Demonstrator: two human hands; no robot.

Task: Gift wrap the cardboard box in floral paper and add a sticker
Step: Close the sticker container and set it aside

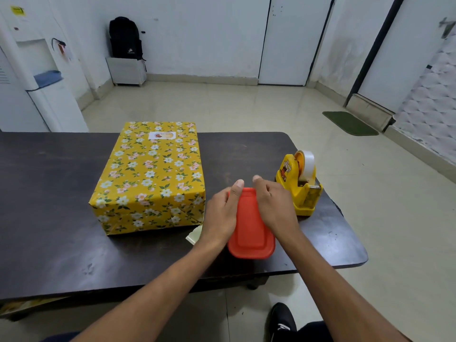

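Risk: red container (250,233) sits lower centre of frame, close to table (49,193) front edge; hard press on lid could skid it off. Contents hidden under lid, cannot tell. Left hand (220,213) and right hand (275,206) clasp its sides, fingers (262,191) curled over lid rim. Wrapped box (150,174) centre-left, floral paper complete, sticker (162,135) on top. Tape dispenser (299,183) just right of right hand.

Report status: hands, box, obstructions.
Left hand, right hand both hold red container. Box wrapped, sticker on top. Tape dispenser right of hands, clear of box.
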